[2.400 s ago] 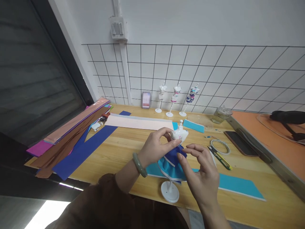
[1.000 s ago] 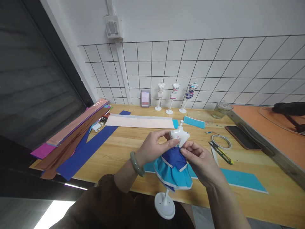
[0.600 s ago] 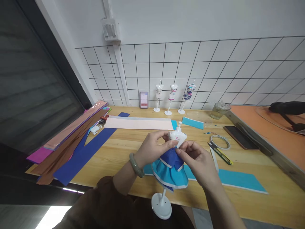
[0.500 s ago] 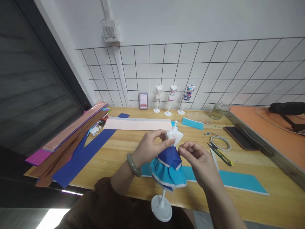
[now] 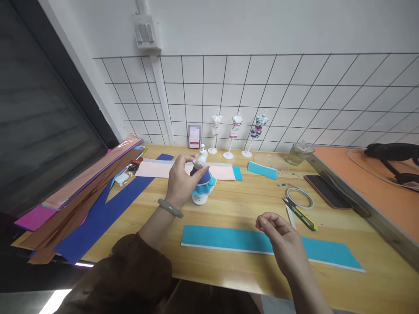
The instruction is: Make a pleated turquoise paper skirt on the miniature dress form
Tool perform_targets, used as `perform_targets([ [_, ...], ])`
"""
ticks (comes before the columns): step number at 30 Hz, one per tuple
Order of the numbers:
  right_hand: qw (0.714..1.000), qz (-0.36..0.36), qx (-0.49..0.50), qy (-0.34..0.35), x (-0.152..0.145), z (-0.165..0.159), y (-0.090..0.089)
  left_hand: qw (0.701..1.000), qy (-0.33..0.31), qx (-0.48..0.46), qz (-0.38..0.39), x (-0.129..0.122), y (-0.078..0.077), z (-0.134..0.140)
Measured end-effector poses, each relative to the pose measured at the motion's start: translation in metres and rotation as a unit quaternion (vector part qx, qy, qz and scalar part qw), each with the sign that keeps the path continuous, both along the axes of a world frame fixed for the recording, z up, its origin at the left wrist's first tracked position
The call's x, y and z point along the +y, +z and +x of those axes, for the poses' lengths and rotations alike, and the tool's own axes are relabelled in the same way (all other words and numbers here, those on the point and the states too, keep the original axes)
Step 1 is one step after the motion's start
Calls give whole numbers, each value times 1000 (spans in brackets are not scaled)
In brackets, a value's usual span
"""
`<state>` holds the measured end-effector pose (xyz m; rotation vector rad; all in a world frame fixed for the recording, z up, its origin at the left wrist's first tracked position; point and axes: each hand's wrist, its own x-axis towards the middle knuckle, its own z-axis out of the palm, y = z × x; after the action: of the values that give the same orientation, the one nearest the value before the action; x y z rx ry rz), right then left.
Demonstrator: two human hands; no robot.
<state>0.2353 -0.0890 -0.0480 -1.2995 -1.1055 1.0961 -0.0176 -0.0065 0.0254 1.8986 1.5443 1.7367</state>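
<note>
My left hand [image 5: 181, 183] is closed round the white torso of a small dress form [image 5: 200, 157], away from me over the table. The form wears a dark blue bodice and a bright blue skirt [image 5: 205, 187] with white edging. Its white round base [image 5: 200, 199] shows below the skirt. My right hand [image 5: 278, 233] hovers apart from it, thumb and fingertips pinched together; anything between them is too small or hidden to make out. Below the right hand lies a long bright blue strip [image 5: 222, 237] with a white edge, partly covered by that hand.
Three small dress forms [image 5: 235, 126] and a phone [image 5: 194, 136] stand along the tiled wall. At right lie a utility knife [image 5: 303, 216], a tape ring [image 5: 307, 203], a dark phone [image 5: 327, 191] and a glass jar [image 5: 299, 153]. Coloured sheets [image 5: 94, 174] cover the left; a pale pink strip [image 5: 153, 169] lies behind.
My left hand has carried the dressed form forward and left, from near the table's front edge to farther back. My right hand has come away from the dress and moved lower, over the bright blue strip.
</note>
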Motion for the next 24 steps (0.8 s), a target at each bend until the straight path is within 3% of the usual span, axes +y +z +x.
perform_targets([
  [4,1000,-13,-23,-3,-4,2,-10,998,16,-52,-41,8,-19,10],
  [8,999,-27,-41,11,-8,2,-15,995,36,-77,-45,12,-25,16],
  [17,996,-33,-68,38,-15,1,-26,999,0,31,-24,23,-11,7],
  [24,983,-1,-164,82,-18,-2,-41,997,-9,70,-40,15,-6,5],
])
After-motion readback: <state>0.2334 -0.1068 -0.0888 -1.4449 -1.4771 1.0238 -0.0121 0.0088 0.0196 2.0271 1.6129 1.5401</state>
